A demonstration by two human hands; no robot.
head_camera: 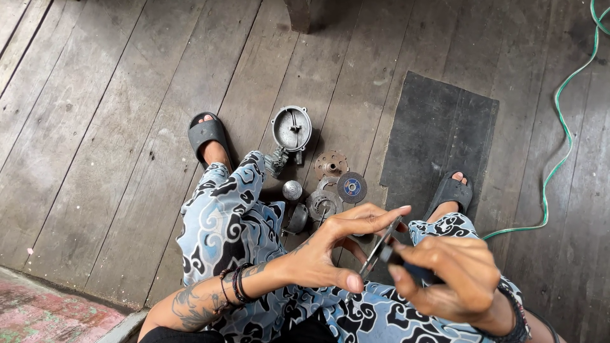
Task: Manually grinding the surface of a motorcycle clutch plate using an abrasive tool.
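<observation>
Several metal parts lie on the wooden floor [95, 127] between your feet: a round grey housing [291, 129], a perforated disc [330, 164], a small dome-shaped cap [292, 190], a gear-like piece [324, 204] and a dark disc with a blue centre [351, 187], all close together and just beyond your hands. Your left hand [327, 248] grasps a thin round plate [381, 244] by its edge between thumb and fingers, above your knees, while your right hand [454, 273] is clenched around a dark tool [406, 267] that touches this plate. A dark mat [438, 127] lies under your right sandal [452, 190], and a green hose [559, 121] runs along the floor well apart on the right.
</observation>
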